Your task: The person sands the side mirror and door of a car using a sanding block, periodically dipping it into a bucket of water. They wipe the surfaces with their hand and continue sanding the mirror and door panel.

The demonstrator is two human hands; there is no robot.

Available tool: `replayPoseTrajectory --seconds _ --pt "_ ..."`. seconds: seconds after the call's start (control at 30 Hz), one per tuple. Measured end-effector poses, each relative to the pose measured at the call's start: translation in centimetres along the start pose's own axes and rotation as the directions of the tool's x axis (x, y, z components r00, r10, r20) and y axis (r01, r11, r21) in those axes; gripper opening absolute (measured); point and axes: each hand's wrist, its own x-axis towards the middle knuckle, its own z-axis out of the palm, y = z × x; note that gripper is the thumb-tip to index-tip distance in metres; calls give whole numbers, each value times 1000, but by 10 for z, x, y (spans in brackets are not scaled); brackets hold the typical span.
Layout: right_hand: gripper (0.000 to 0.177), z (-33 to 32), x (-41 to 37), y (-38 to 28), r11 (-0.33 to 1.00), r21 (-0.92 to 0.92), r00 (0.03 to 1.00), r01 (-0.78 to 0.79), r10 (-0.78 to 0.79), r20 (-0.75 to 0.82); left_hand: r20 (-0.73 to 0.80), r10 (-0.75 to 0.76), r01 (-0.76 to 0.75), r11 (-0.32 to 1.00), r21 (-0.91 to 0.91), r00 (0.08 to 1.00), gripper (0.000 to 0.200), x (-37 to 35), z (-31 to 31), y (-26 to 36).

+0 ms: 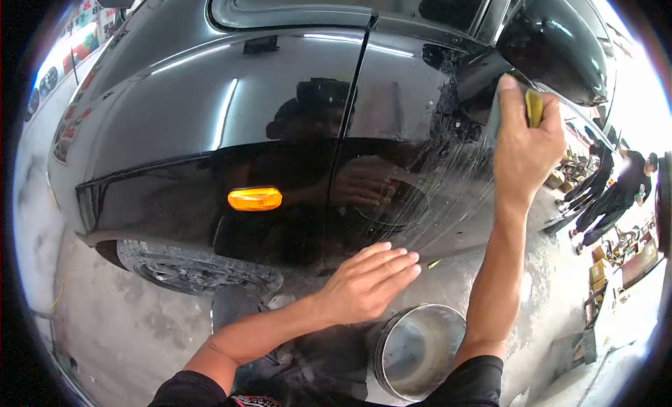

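Observation:
A black car fills the view, its front door wet and streaked below the side mirror. My right hand is raised against the upper door and grips a yellow and grey sponge pressed to the panel. My left hand lies flat with fingers together on the lower edge of the door. The fender to the left carries an orange side marker light.
A metal bucket stands on the concrete floor below my arms. The front tyre sits at lower left. Another person in dark clothes bends over at the right, near cluttered boxes.

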Motion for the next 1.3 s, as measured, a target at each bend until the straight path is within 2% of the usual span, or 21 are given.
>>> replayPoseTrajectory --seconds 0.07,0.2,0.23,0.27,0.33,0.37,0.4,0.43,0.53,0.6,0.63,0.7,0.8,0.87,0.93,1.1,1.2,1.23,1.3 --pt "31 0 -4 -2 1000 16 1000 12 -12 29 20 -14 15 999 -35 1000 34 -8 2 -4" --pt "31 2 4 -1 1000 -6 999 30 -30 -43 37 -21 24 996 -81 999 34 -15 7 -8" --pt "32 2 3 4 997 -18 995 80 -81 -50 47 -18 22 996 -87 999 33 -18 7 -8" --pt "31 0 0 6 998 17 998 64 -64 0 59 -13 18 996 -89 998 33 -20 5 -9" --pt "30 -14 0 4 992 -83 988 91 -79 131 72 3 5 995 -98 997 34 -24 1 -9" --pt "29 -18 2 6 989 -61 986 135 -128 104 64 9 -2 994 -109 998 35 -26 2 -10" --pt "29 -26 5 9 994 -41 992 102 -99 75 58 16 -9 992 -123 998 36 -26 2 -11" --pt "29 -33 5 11 997 -13 996 73 -72 53 34 25 -19 988 -150 999 37 -19 -3 -10" --pt "26 -48 2 24 997 74 1000 21 -20 -22 -75 112 -118 990 -80 991 32 11 -21 -7" --pt "25 -56 1 25 993 114 999 -13 17 -32 -131 206 -210 978 -15 970 38 57 -44 -6" --pt "26 -60 6 25 996 83 998 45 -40 -58 -181 242 -243 970 17 953 37 82 -51 -6" --pt "28 -74 26 13 997 36 997 65 -64 -44 -256 241 -234 970 58 936 36 134 -65 -4" --pt "32 -90 69 -4 992 -86 996 90 -88 29 -336 221 -204 975 83 915 38 178 -69 -12" --pt "27 -95 100 -5 974 -159 976 163 -135 172 -334 206 -204 978 41 920 38 170 -67 -10" --pt "26 -91 115 1 997 21 953 71 -74 295 -304 203 -205 978 26 931 40 152 -65 -8" --pt "29 -57 116 -34 923 -114 867 368 -296 401 -280 129 -158 984 -85 951 42 120 -46 -11" --pt "28 -53 117 -31 920 -19 835 392 -347 428 -270 117 -150 983 -106 956 41 113 -41 -15" --pt "29 -63 120 -26 924 -74 844 375 -307 440 -268 125 -158 982 -105 955 40 111 -44 -15" --pt "29 -70 119 -16 966 -92 891 241 -183 415 -276 131 -166 980 -109 952 38 106 -51 -19"
